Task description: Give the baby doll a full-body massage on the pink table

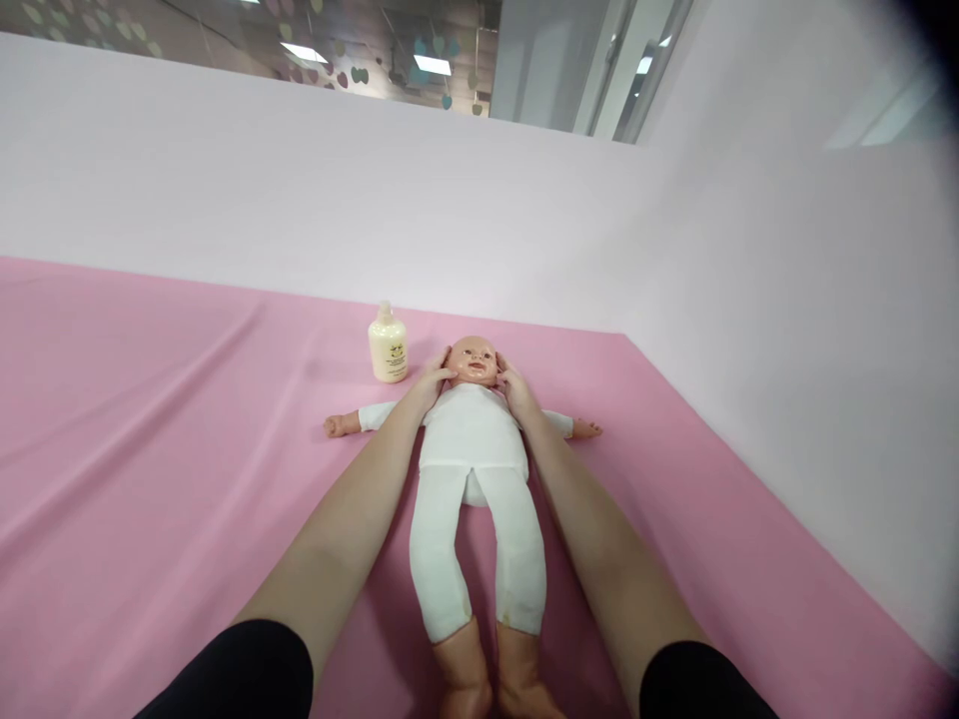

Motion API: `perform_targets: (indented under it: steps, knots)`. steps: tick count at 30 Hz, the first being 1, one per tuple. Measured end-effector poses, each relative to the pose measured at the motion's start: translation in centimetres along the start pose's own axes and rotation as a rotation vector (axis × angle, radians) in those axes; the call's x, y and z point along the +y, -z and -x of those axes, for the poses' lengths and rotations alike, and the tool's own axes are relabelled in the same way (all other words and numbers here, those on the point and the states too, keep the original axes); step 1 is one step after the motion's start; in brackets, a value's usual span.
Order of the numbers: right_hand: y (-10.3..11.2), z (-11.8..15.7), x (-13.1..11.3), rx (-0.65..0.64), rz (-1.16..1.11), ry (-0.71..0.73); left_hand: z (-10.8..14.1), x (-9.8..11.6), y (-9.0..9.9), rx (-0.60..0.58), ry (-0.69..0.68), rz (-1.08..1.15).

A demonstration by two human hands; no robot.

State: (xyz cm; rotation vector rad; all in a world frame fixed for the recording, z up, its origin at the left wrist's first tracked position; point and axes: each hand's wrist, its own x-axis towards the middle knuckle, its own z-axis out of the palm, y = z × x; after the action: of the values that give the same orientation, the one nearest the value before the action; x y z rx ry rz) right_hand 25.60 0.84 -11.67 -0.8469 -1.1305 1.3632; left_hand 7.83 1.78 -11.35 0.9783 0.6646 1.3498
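Observation:
A baby doll (474,429) with a white cloth body lies on its back, arms stretched out to both sides and feet toward me. Its hard plastic head (475,361) is at the far end. My left hand (436,379) cups the left side of the head, and my right hand (514,383) cups the right side, so both are closed round it. Some of the fingers go out of sight beside and behind the head. Just left of my left hand stands a pale yellow lotion bottle (389,350), upright, with dark print on its front.
Under the doll is a pink sheet (187,449) with long creases on the left. A white wall (300,180) rises behind it, and another white wall (809,300) slopes along the right. A window (375,50) above the back wall shows hanging paper shapes and ceiling lights.

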Motion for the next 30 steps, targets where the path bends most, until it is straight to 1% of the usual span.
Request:
perform_targets:
  steps: [2,4,8,10,14,15,19,21,23,25,30]
  knots:
    - [-0.1,0.0,0.0,-0.043,0.003,0.016,0.5,-0.1,-0.2,0.001,0.025,-0.023]
    - [-0.4,0.2,-0.1,-0.059,0.065,0.037,1.0,-0.2,-0.3,0.019,0.059,-0.066]
    - [-0.8,0.5,-0.5,-0.01,0.224,0.051,1.3,-0.3,-0.5,0.039,0.079,-0.157]
    - [-0.8,0.5,-0.5,-0.021,0.207,0.047,1.4,-0.3,-0.5,0.03,0.071,-0.142]
    - [-0.5,0.1,-0.1,-0.105,0.068,0.022,1.4,0.4,-1.1,0.029,0.062,-0.057]
    - [-0.4,0.0,0.0,-0.105,0.039,0.015,1.4,0.7,-1.4,0.034,0.067,-0.042]
    - [-0.1,-0.1,0.0,0.004,0.011,-0.028,1.4,1.7,-2.0,0.043,0.119,0.006]
    - [-0.1,-0.1,-0.1,0.008,-0.004,-0.027,1.4,1.6,-1.9,0.032,0.119,-0.001]
    - [-0.3,0.1,-0.2,-0.053,-0.025,0.002,1.4,1.2,-1.6,0.02,0.095,-0.022]
    - [-0.4,0.3,-0.1,-0.092,-0.001,0.032,1.4,0.6,-1.1,0.01,0.077,-0.05]
    - [-0.3,0.3,0.3,-0.06,0.174,0.026,1.5,0.2,-0.5,0.009,0.041,-0.221]
